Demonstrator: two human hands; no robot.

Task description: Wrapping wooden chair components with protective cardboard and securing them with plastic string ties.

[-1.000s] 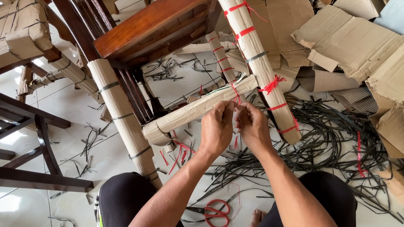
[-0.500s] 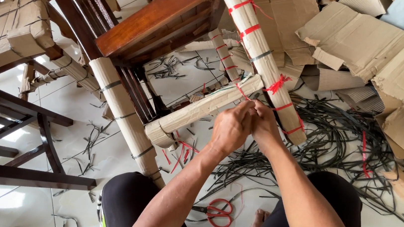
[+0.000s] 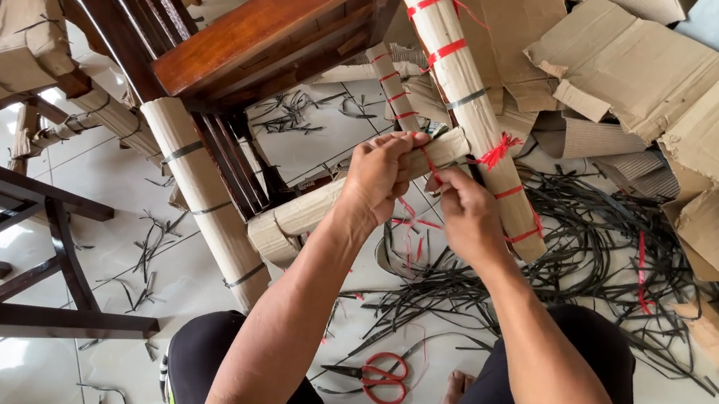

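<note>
1. Left hand (image 3: 380, 173) clamped round the cardboard-wrapped rail (image 3: 351, 194) beside the wrapped leg (image 3: 467, 106).
2. Right hand (image 3: 465, 213) pinches the red string (image 3: 428, 163).
3. Keep string taut, wrap tight at the joint.

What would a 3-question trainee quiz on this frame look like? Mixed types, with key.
1. True or false: the left hand grips the wrapped rail.
2. The scissors lie: A) on the floor between the knees, B) in the right hand, C) on the chair seat.
3. What colour is the string tied round the wrapped leg?

Key: 1 true; 2 A; 3 red.
</note>
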